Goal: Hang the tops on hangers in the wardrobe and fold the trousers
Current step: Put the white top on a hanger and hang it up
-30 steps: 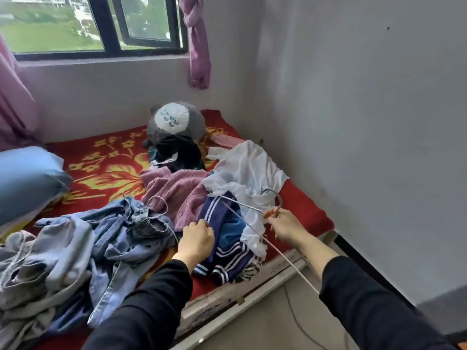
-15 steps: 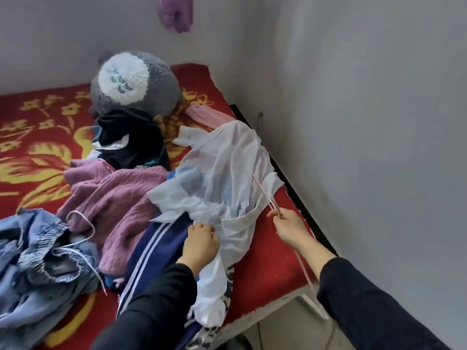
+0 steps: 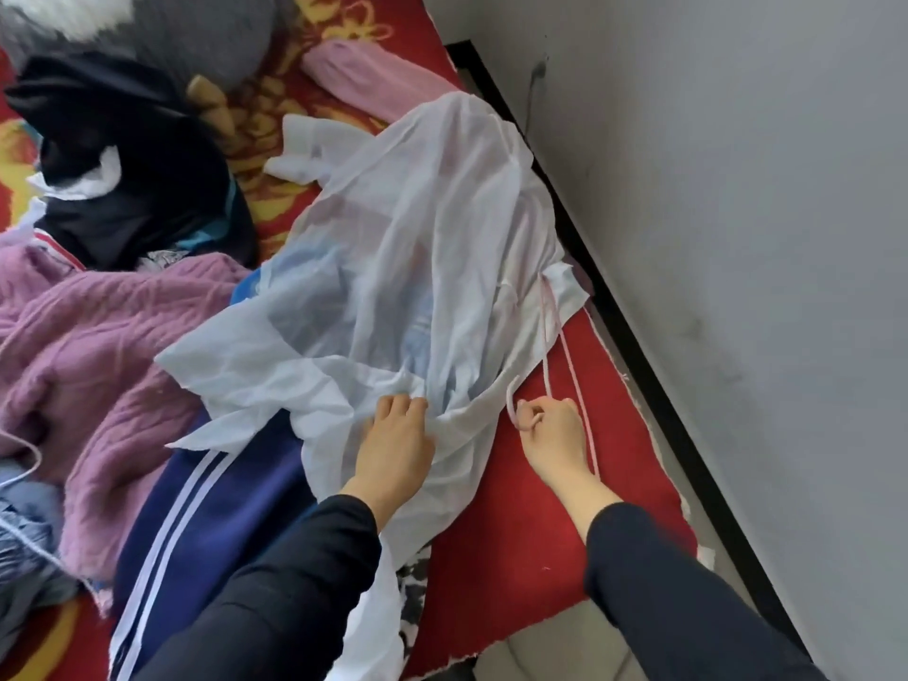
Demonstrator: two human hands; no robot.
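Observation:
A thin white top [image 3: 417,258] lies spread on the red bed cover [image 3: 550,548]. My left hand [image 3: 393,449] grips a bunch of its fabric near the lower edge. My right hand [image 3: 550,435] holds the hook end of a pink wire hanger [image 3: 553,336], whose other end runs under the top's right side. Navy trousers with white stripes [image 3: 216,523] lie partly under the white top, below my left arm. A mauve knitted top [image 3: 98,356] lies to the left.
A black garment [image 3: 132,189] and a grey plush toy [image 3: 196,27] sit at the back. A pink piece of cloth [image 3: 373,76] lies near the grey wall [image 3: 737,238]. Blue denim clothing [image 3: 24,557] is at the left edge. The bed's edge runs along the lower right.
The view has dropped and closed in on the bed. My left hand moved from the navy trousers onto the white top and gripped it; the hanger end went under the top.

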